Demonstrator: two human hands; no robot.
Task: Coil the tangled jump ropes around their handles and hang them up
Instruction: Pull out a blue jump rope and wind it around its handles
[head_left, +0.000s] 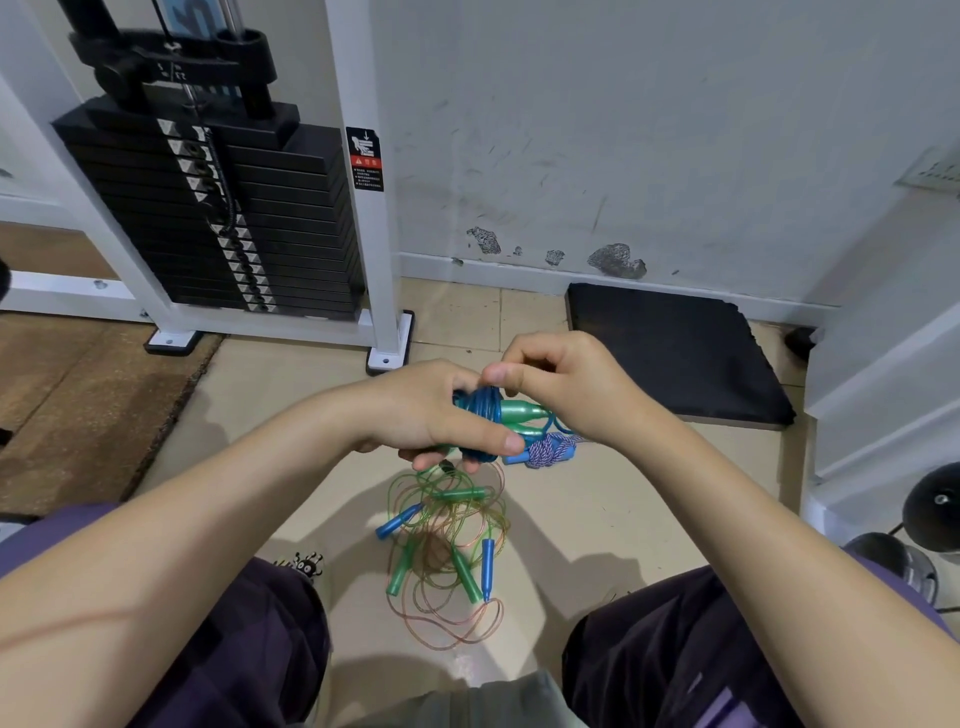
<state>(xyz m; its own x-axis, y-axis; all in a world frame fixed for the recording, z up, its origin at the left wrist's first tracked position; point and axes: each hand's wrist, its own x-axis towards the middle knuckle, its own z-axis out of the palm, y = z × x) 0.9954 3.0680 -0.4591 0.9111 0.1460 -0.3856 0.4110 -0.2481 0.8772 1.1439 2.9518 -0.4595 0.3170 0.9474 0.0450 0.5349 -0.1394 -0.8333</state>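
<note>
Your left hand (434, 410) is gripping a bundle w/ fingers curled under and thumb lying across the front: green handles (519, 413) w/ blue rope (480, 408) coiled tight around them. Your right hand (566, 384) is sitting just beside it, thumb and forefinger pinching the blue rope at the top of the coil, other fingers curled in. The handles are poking out to the right, under your right palm.

Just below the right hand, a 2nd bundle is lying on the tile floor (623, 499): blue handles wrapped in a purple-and-white braided rope (550, 449), touching or nearly touching the bundle you're holding; can't tell which.

Nearer you, betw. your knees, the tangled pile (447, 551) is sitting on the floor: thin clear orange and green cords looping over each other, w/ several loose handles mixed in, some green, some blue.

Further out: a black mat (675, 353) is lying against the scuffed white wall (623, 130) to the right. A weight stack (218, 218) in a white frame (371, 234) is standing at left.
</note>
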